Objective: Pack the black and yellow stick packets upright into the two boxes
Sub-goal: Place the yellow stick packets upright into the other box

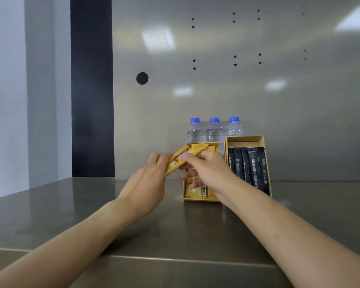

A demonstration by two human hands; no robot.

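Observation:
Two kraft cardboard boxes stand side by side on the steel counter. The left box (184,190) holds yellow stick packets (192,192) standing in it. Several black stick packets (249,167) stand in the right box (266,154). In front of the left box, both hands hold a small bundle of yellow stick packets (180,160), tilted up to the right. My left hand (148,179) grips its lower end. My right hand (208,169) pinches its upper part and hides much of the left box.
Three clear water bottles with blue caps (214,129) stand right behind the boxes against the steel back wall (258,90). The steel counter (133,229) has its front edge near me. A black vertical panel (92,86) rises at the left.

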